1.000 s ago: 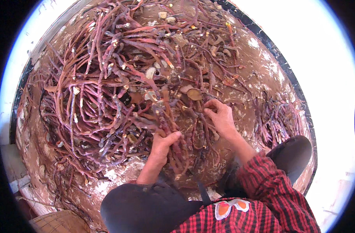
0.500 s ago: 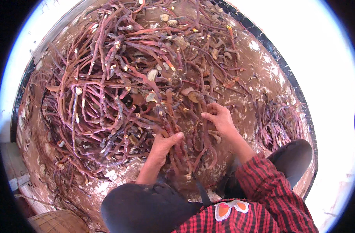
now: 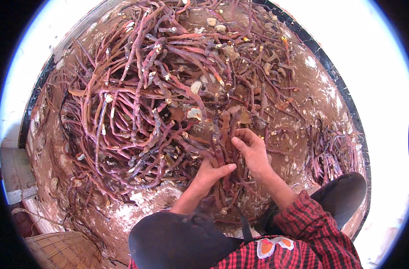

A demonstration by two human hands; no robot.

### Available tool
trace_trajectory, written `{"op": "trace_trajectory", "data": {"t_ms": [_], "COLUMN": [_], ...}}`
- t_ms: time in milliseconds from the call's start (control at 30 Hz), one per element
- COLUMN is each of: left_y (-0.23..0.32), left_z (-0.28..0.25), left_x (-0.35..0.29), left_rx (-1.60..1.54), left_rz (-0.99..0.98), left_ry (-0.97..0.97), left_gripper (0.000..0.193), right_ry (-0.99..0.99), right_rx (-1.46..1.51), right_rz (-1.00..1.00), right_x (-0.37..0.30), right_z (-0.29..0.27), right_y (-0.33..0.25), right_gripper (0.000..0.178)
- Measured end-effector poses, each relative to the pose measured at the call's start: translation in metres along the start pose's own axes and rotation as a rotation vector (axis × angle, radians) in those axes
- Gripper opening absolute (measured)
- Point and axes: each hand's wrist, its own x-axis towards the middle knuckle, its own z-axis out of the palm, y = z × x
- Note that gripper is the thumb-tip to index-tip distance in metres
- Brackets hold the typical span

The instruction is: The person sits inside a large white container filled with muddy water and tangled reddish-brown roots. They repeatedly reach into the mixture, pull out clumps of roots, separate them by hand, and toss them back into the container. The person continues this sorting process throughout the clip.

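Note:
Long reddish-purple roots, earthy and cut pale at some ends, lie all about my hands. My left hand (image 3: 209,175) is closed around the lower part of an upright bunch of roots (image 3: 220,142), thumb laid across its front. Close by on the right, my right hand (image 3: 253,152) has its fingers curled against the same bunch, higher up, with the thumb bent inward. Its fingertips are partly hidden behind the roots. Left of the bunch spreads a large tangled pile of roots (image 3: 135,96). A pale cut slice (image 3: 194,113) lies just beyond my left hand.
A smaller bundle of roots (image 3: 328,152) lies to the right, beyond my dark-clad right knee (image 3: 348,190). My left knee (image 3: 175,242) is at the lower middle. A woven basket-like object (image 3: 63,250) stands at the lower left. The brown, dusty ground sheet (image 3: 339,96) has a dark edge.
My right hand has come in closer to my left, bringing its roots against the bunch. My left hand keeps its hold. The whole view has shifted slightly.

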Motion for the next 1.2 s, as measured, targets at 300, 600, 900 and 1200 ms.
{"op": "trace_trajectory", "data": {"t_ms": [300,600,900,1200], "left_y": [0.002,0.003,-0.002,0.002], "left_z": [0.009,-0.014,-0.025,-0.014], "left_x": [-0.008,-0.01,-0.012,-0.01], "left_rx": [-0.373,-0.296,-0.268,-0.176], "left_rz": [-0.061,-0.033,-0.034,-0.013], "left_ry": [0.016,0.146,0.087,0.221], "left_gripper": [0.044,0.032,0.044,0.032], "right_ry": [-0.112,0.095,0.127,0.235], "right_rx": [-0.182,-0.899,-0.744,-0.705], "right_rz": [0.036,0.149,0.143,0.13], "right_x": [0.004,0.011,0.014,0.016], "right_z": [-0.002,-0.051,-0.053,-0.041], "right_y": [0.001,0.08,0.088,0.095], "right_gripper": [0.028,0.035,0.042,0.053]}}
